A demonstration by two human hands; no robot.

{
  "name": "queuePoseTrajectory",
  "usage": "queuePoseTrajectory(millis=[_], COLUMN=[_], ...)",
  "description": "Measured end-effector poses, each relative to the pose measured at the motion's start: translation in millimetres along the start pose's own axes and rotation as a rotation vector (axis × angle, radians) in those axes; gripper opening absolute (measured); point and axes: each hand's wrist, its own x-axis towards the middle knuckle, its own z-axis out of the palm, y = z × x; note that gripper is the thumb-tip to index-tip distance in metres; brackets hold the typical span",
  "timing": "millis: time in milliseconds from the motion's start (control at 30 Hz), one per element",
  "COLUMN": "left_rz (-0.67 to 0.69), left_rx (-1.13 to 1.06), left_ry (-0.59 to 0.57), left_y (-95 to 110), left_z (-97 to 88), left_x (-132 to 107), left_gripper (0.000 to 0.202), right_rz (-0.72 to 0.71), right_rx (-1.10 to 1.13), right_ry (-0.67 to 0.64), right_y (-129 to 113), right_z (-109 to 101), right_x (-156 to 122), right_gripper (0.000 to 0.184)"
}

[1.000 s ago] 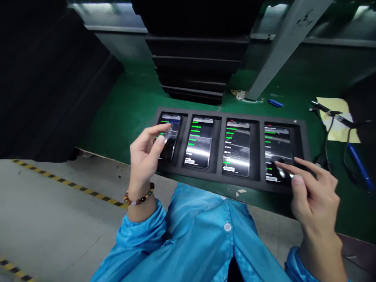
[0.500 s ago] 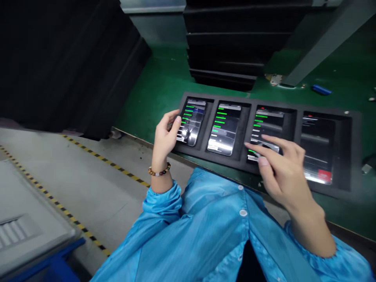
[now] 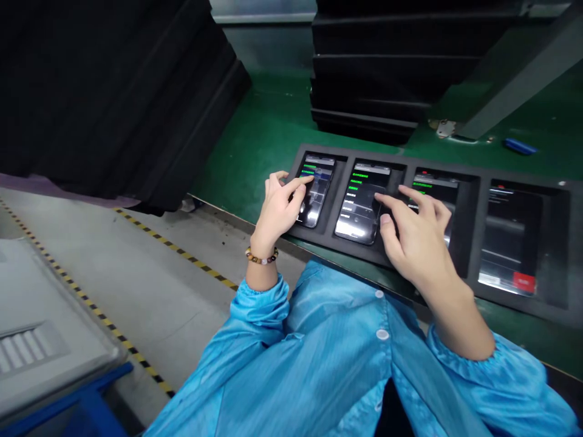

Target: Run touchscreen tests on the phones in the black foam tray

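Several smartphones lie face up in the recesses of a dark foam tray (image 3: 392, 156), their screens lit. The leftmost phone (image 3: 315, 206) shows green lines of text, and the index finger of my left hand (image 3: 281, 203) reaches over its screen. My right hand (image 3: 416, 237) has its index fingertip at the right side of the second phone (image 3: 353, 215), thumb and fingers apart. Part of the third phone (image 3: 449, 194) is covered by that hand. On the far right phone (image 3: 510, 237) a red block glows at the lower corner. Neither hand grips anything.
The tray rests on a green bench (image 3: 273, 127) along its front edge. Behind it stands a stack of black trays (image 3: 364, 79), with a grey post (image 3: 519, 73) and a blue object (image 3: 520, 146) to the right. Black material (image 3: 113, 91) stands at the left.
My left hand has moved from the tray's left edge onto the leftmost phone, index finger extended. My right hand has shifted left from the third phone to the second, whose text display differs.
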Motion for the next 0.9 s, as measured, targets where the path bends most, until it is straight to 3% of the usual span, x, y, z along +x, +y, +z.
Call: queuePoseTrajectory(millis=[133,300,433,600,733,900], left_rz=[0.01,-0.044,-0.072,-0.027,0.053,0.068], left_rx=[-0.104,-0.449,-0.518,-0.476,-0.462,-0.465], left_ry=[0.047,0.089,0.043,-0.029,-0.062,-0.043], left_y=[-5.1,-27.8,-41.8,-45.7,-47.3,-46.1], left_z=[1.7,5.7,4.7,-1.5,-3.5,-3.1], left_x=[-0.9,2.2,2.8,-2.9,-5.4,-4.6], left_gripper=[0.043,0.046,0.055,0.068,0.082,0.079], right_rz=[-0.151,-0.223,-0.16,0.039,0.081,0.082], right_rx=[0.063,0.076,0.114,0.091,0.074,0.069], right_ry=[0.019,-0.052,0.002,0.076,0.16,0.107], right_y=[-0.1,2.1,11.4,32.3,45.9,46.4], right_z=[-3.7,-3.2,-17.9,-44.4,-48.1,-48.7], right_x=[-9.2,-13.4,-21.7,-48.8,-67.1,-73.6], right_gripper=[0.041,0.038,0.04,0.041,0.039,0.04])
